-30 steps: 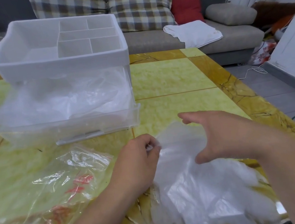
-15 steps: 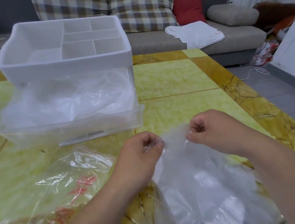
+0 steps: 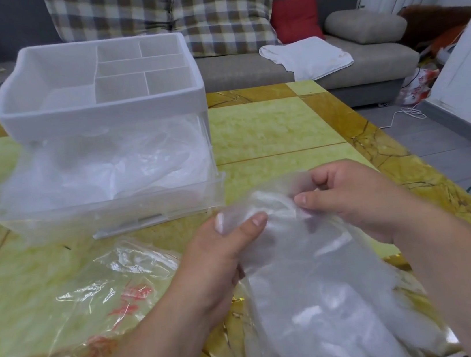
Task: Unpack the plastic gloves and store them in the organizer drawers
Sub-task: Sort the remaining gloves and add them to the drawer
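Note:
A stack of clear plastic gloves [image 3: 318,281] lies on the table in front of me, cuff end raised. My left hand [image 3: 221,256] pinches the cuff edge between thumb and fingers. My right hand [image 3: 352,198] pinches the same cuff from the right, fingers curled. Behind them stands the white organizer [image 3: 101,112] with a divided top tray. Its clear drawer [image 3: 105,208] is pulled out and holds several crumpled gloves [image 3: 112,168]. The opened packaging bag [image 3: 73,301], clear with red print, lies flat at the left.
The table [image 3: 276,130] has a yellow-green top with brown marbled borders; its right edge drops to a grey floor. A grey sofa [image 3: 243,68] with checked cushions, a red pillow and a white cloth stands behind. A cable lies on the floor at right.
My right hand went from open above the gloves to pinching the cuff. Both hands lifted the cuff end slightly and spread it.

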### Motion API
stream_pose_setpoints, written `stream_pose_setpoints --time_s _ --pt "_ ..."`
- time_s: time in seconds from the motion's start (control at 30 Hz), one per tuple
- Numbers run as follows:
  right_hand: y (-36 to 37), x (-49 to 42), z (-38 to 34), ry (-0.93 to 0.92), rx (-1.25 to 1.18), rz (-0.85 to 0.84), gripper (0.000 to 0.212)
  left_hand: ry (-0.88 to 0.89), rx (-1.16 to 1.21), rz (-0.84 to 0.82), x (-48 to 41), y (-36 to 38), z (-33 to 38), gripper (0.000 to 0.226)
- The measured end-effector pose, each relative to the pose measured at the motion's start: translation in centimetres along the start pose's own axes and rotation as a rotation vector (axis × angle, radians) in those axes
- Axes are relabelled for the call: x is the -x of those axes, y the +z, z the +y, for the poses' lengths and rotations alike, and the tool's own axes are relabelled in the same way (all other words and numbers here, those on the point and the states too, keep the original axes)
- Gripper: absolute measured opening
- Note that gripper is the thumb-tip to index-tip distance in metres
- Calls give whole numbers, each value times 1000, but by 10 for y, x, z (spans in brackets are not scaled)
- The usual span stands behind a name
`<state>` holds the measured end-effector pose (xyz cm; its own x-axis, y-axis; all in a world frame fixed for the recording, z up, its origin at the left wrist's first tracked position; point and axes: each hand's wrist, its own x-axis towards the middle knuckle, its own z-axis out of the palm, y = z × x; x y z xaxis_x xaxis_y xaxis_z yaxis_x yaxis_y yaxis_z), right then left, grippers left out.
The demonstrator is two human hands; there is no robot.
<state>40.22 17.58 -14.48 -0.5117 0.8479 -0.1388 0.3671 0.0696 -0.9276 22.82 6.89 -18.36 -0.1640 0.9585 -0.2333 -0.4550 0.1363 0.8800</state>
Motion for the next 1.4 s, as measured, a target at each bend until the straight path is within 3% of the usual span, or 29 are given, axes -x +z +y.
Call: stream_pose_setpoints --time_s 0.1,0.23,0.33,0.43,0.53,0.6,0.63,0.77,0.87,1.07,1.23,1.4 --pt "0 -2 5 44 -63 5 10 -145 123 -29 4 6 -4 39" --pt "0 -3 7 116 -53 6 5 -207 143 93 1 6 -9 15" --pt "-8 -7 8 147 12 194 7 -179 -15 204 -1 2 -6 19" --pt "-13 -15 22 166 421 410 15 -127 -374 362 -7 -12 -7 18" --pt "1 -19 26 279 567 272 12 -110 -548 349 -8 -18 -8 26" --pt "12 -23 27 350 683 147 40 -89 -643 311 -7 -15 -9 32" --pt "15 -24 28 366 748 130 43 -79 -676 289 -6 -13 -8 33" --pt "22 -22 32 384 873 138 19 -66 -702 248 -6 -13 -8 34" --pt "22 -21 33 394 924 177 27 -65 -698 234 -6 -14 -9 36" --pt "20 -28 42 386 804 184 30 -69 -715 212 -7 -16 -12 35" --pt "6 -28 37 238 453 320 23 -70 -719 190 -10 -18 -13 30" --pt "-2 -23 28 332 109 183 50 -57 -694 191 -11 -18 -15 37"
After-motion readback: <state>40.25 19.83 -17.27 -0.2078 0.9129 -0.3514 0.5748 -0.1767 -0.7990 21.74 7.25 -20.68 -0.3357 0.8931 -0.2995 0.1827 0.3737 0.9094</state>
